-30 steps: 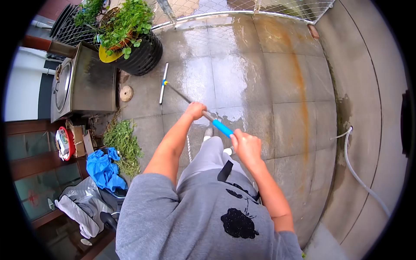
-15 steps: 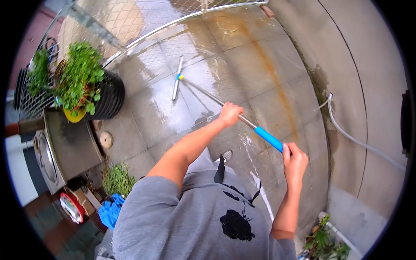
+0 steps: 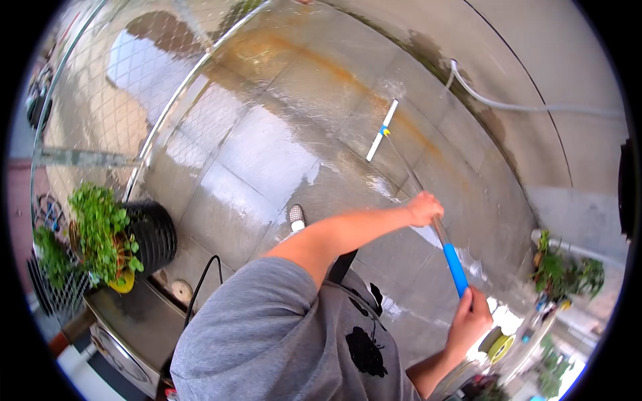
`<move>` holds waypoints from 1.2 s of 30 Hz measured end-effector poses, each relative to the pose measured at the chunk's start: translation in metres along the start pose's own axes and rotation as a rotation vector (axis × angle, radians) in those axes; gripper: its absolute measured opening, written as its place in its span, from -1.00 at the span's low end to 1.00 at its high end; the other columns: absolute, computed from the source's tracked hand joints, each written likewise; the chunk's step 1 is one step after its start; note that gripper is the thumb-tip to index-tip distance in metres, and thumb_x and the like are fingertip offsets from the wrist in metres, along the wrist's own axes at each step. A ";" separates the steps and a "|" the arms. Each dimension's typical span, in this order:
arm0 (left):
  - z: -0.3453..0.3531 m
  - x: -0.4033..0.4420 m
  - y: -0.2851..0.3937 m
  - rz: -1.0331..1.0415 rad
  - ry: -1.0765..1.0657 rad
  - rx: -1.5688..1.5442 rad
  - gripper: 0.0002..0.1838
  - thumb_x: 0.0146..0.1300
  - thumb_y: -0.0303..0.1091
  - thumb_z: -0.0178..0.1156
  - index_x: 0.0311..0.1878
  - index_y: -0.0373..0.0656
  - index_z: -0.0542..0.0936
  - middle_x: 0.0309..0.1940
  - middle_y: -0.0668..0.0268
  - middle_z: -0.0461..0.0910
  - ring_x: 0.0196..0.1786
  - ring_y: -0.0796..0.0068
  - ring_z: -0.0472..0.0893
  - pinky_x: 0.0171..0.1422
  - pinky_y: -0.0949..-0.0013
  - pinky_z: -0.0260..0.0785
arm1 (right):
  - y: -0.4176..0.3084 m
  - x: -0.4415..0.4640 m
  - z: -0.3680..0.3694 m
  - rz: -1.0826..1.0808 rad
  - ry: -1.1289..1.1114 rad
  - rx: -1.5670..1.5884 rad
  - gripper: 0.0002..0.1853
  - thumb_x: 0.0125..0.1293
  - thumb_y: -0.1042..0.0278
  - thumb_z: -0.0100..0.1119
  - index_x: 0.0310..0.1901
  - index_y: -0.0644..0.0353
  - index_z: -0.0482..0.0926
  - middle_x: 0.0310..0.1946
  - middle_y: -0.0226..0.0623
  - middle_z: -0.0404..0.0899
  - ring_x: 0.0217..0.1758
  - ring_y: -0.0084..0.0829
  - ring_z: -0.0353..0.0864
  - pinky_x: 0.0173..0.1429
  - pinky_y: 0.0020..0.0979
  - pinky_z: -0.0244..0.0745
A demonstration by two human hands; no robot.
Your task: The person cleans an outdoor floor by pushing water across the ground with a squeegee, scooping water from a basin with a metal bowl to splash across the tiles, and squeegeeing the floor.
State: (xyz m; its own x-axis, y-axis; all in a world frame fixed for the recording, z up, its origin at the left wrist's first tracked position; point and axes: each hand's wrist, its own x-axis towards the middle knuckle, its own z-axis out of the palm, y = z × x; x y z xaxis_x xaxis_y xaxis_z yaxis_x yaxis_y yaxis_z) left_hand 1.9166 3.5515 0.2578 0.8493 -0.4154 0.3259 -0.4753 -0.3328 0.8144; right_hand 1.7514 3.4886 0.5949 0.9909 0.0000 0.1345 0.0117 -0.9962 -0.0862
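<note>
A long-handled floor squeegee [image 3: 382, 134] has its pale blade on the wet paving, with a blue and yellow joint at the middle. Its metal pole runs down toward me and ends in a blue grip [image 3: 455, 269]. My left hand [image 3: 424, 208] is wrapped round the metal pole, just above the grip. Lower down, my right hand [image 3: 472, 315] closes round the end of the blue grip. Wet paving slabs [image 3: 267, 150] shine around the blade, and a rust-coloured streak [image 3: 341, 72] passes close to it.
A chain-link fence [image 3: 170, 110] borders the paving at left. Leafy plants [image 3: 100, 230] in a black pot [image 3: 152, 234] stand beside a metal cabinet [image 3: 137, 324]. A grey hose [image 3: 508, 105] hangs along the right wall. More plants [image 3: 568, 274] and a yellow-green reel [image 3: 500, 347] are at lower right.
The squeegee blade has moved right across the paving, toward the rust streak. Both hands keep their hold, and the view has turned to the right.
</note>
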 end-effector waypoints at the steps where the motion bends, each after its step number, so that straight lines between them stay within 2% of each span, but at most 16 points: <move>1: 0.027 0.009 0.028 0.056 -0.043 -0.020 -0.85 -0.06 -0.27 0.33 -0.35 0.15 0.61 -0.36 0.43 0.62 -0.11 0.24 0.58 0.03 0.10 0.32 | 0.014 -0.011 -0.018 0.063 0.014 -0.014 -0.89 0.27 0.44 0.18 -0.26 0.26 0.65 -0.46 -0.06 0.62 -0.45 -0.08 0.62 -0.36 -0.22 0.47; 3: 0.069 0.026 0.084 0.139 -0.248 -0.040 -0.90 0.00 -0.23 0.28 -0.38 0.13 0.58 -0.43 0.41 0.61 -0.20 0.21 0.61 -0.06 0.06 0.35 | 0.043 -0.033 -0.049 0.180 0.037 -0.096 -0.82 0.34 0.38 0.14 -0.32 0.31 0.62 -0.57 -0.01 0.54 -0.62 -0.18 0.45 -0.46 -0.23 0.33; 5: 0.106 0.038 0.131 0.240 -0.528 -0.057 -0.92 0.02 -0.20 0.26 -0.38 0.13 0.60 -0.47 0.37 0.63 -0.23 0.18 0.64 -0.12 0.01 0.37 | 0.057 -0.051 -0.077 0.282 0.062 -0.156 -0.76 0.37 0.34 0.10 -0.36 0.36 0.58 -0.67 -0.11 0.45 -0.68 -0.33 0.31 -0.53 -0.27 0.20; 7: 0.136 0.041 0.166 0.338 -0.717 -0.102 -0.93 0.06 -0.19 0.24 -0.39 0.13 0.64 -0.43 0.32 0.65 -0.20 0.16 0.66 -0.11 -0.02 0.39 | 0.052 -0.053 -0.104 0.457 -0.043 -0.210 -0.74 0.34 0.21 0.18 -0.22 0.26 0.68 -0.43 0.04 0.63 -0.44 -0.07 0.63 -0.35 -0.16 0.47; 8: 0.150 0.042 0.175 0.341 -0.822 -0.108 -0.80 0.11 -0.02 0.28 -0.34 0.11 0.67 -0.32 0.33 0.68 -0.11 0.20 0.66 -0.03 0.02 0.43 | 0.059 -0.055 -0.106 0.569 -0.070 -0.219 -0.73 0.36 0.20 0.16 -0.23 0.26 0.68 -0.45 0.10 0.62 -0.45 -0.05 0.62 -0.37 -0.12 0.44; 11: 0.187 0.039 0.180 0.353 -0.943 -0.095 -0.79 0.11 -0.05 0.27 -0.33 0.08 0.69 -0.29 0.31 0.69 -0.08 0.18 0.65 -0.06 0.02 0.47 | 0.115 -0.063 -0.099 0.648 -0.098 -0.209 -0.73 0.35 0.19 0.18 -0.22 0.25 0.68 -0.44 0.12 0.61 -0.46 0.00 0.62 -0.35 -0.07 0.45; 12: 0.195 0.037 0.174 0.332 -0.968 -0.097 -0.79 0.09 -0.08 0.27 -0.32 0.04 0.70 -0.30 0.26 0.69 -0.11 0.15 0.66 -0.08 0.01 0.49 | 0.172 -0.084 -0.081 0.603 -0.049 -0.023 -0.70 0.40 0.30 0.06 -0.39 0.38 0.56 -0.73 -0.29 0.33 -0.69 -0.51 0.19 -0.57 -0.34 0.06; 15: 0.183 0.043 0.155 0.225 -0.938 -0.096 -0.83 0.11 -0.14 0.22 -0.37 0.00 0.64 -0.38 0.24 0.67 -0.19 0.12 0.67 -0.10 0.01 0.46 | 0.211 -0.075 -0.063 0.628 0.029 0.160 -0.67 0.42 0.27 0.03 -0.40 0.38 0.56 -0.73 -0.40 0.25 -0.66 -0.63 0.11 -0.57 -0.42 -0.03; 16: 0.179 0.048 0.141 0.168 -0.903 -0.043 -0.85 0.11 -0.17 0.20 -0.38 0.00 0.62 -0.40 0.22 0.66 -0.21 0.12 0.67 -0.11 0.00 0.45 | 0.228 -0.069 -0.054 0.652 -0.038 0.205 -0.70 0.39 0.30 0.07 -0.39 0.38 0.56 -0.71 -0.34 0.29 -0.65 -0.60 0.15 -0.56 -0.40 0.02; 19: 0.155 0.060 0.085 0.063 -0.777 0.126 -0.92 0.10 -0.26 0.15 -0.40 0.00 0.57 -0.44 0.21 0.64 -0.27 0.12 0.67 -0.11 -0.04 0.40 | 0.238 -0.027 -0.015 0.503 -0.167 0.171 -0.88 0.29 0.45 0.14 -0.29 0.30 0.63 -0.51 -0.03 0.59 -0.52 -0.20 0.59 -0.40 -0.28 0.44; 20: 0.154 0.061 0.057 0.029 -0.708 0.174 -0.94 0.09 -0.26 0.15 -0.41 0.03 0.57 -0.47 0.23 0.62 -0.28 0.12 0.66 -0.11 -0.04 0.38 | 0.237 -0.013 0.003 0.448 -0.146 0.223 -0.88 0.29 0.45 0.14 -0.28 0.29 0.63 -0.54 -0.04 0.57 -0.54 -0.23 0.57 -0.41 -0.28 0.43; 22: 0.124 0.068 0.010 -0.004 -0.640 0.293 -0.97 0.08 -0.31 0.17 -0.39 0.08 0.59 -0.46 0.26 0.61 -0.16 0.13 0.64 -0.05 0.06 0.41 | 0.227 0.012 0.049 0.335 -0.119 0.280 -0.89 0.29 0.41 0.16 -0.29 0.24 0.63 -0.58 -0.06 0.55 -0.58 -0.22 0.55 -0.44 -0.27 0.41; 26: 0.060 0.064 -0.112 -0.161 -0.764 0.552 -0.94 0.07 -0.25 0.26 -0.36 0.13 0.66 -0.25 0.32 0.65 -0.02 0.24 0.60 0.12 0.07 0.38 | 0.176 0.043 0.160 0.195 -0.169 0.327 -0.86 0.31 0.30 0.17 -0.32 0.17 0.55 -0.57 -0.08 0.56 -0.55 -0.04 0.56 -0.46 -0.17 0.39; 29: 0.004 0.034 -0.156 -0.254 -0.821 0.701 -0.92 0.05 -0.22 0.28 -0.35 0.13 0.66 -0.21 0.40 0.65 0.02 0.29 0.58 0.20 0.09 0.31 | 0.124 0.042 0.213 0.120 -0.241 0.417 -0.86 0.30 0.22 0.19 -0.28 0.09 0.54 -0.60 -0.10 0.56 -0.54 -0.02 0.59 -0.47 -0.11 0.42; 33: -0.026 -0.006 -0.165 -0.160 -0.656 0.709 -0.89 0.10 -0.19 0.23 -0.29 0.14 0.64 -0.26 0.40 0.66 0.01 0.31 0.59 0.14 0.10 0.30 | 0.101 0.050 0.205 0.096 -0.368 0.467 -0.83 0.28 0.17 0.20 -0.26 0.06 0.53 -0.62 -0.11 0.56 -0.53 0.00 0.60 -0.47 -0.07 0.43; 36: -0.030 -0.015 -0.126 -0.190 -0.670 0.608 -0.86 0.08 -0.18 0.23 -0.27 0.12 0.59 -0.30 0.40 0.65 -0.01 0.32 0.59 0.10 0.07 0.30 | 0.107 0.061 0.158 0.131 -0.461 0.494 -0.82 0.24 0.23 0.26 -0.23 0.10 0.54 -0.60 -0.12 0.56 -0.57 -0.09 0.59 -0.46 -0.16 0.43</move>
State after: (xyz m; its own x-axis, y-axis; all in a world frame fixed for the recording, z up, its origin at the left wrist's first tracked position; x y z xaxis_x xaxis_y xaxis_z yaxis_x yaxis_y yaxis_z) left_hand 1.9706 3.6250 0.1648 0.7050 -0.6483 -0.2877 -0.5416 -0.7539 0.3719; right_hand 1.8346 3.3953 0.4381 0.9428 0.0283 -0.3323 -0.1609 -0.8342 -0.5275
